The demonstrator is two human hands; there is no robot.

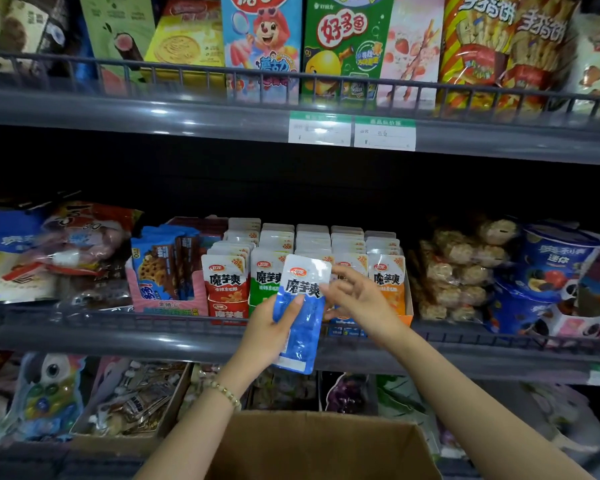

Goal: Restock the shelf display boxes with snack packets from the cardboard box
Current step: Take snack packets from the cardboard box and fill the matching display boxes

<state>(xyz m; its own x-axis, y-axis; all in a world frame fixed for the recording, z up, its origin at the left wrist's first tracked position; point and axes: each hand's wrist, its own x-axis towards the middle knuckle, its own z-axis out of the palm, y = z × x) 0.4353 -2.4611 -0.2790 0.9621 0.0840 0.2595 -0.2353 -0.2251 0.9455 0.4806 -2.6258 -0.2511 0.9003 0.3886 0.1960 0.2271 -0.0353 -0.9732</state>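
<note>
- While your left hand (pixel 271 332) grips the blue snack packet (pixel 300 313), thumb across its front, the packet stands upright in front of the display boxes (pixel 227 312) on the middle shelf (pixel 153 336).
- Your right hand (pixel 357 299) is loose, fingers spread, tips touching the packet's upper right edge, not wrapped round it.
- Those boxes are packed with red, green and orange packets (pixel 226 282).
- The cardboard box (pixel 323 445) sits open below your forearms.
</note>
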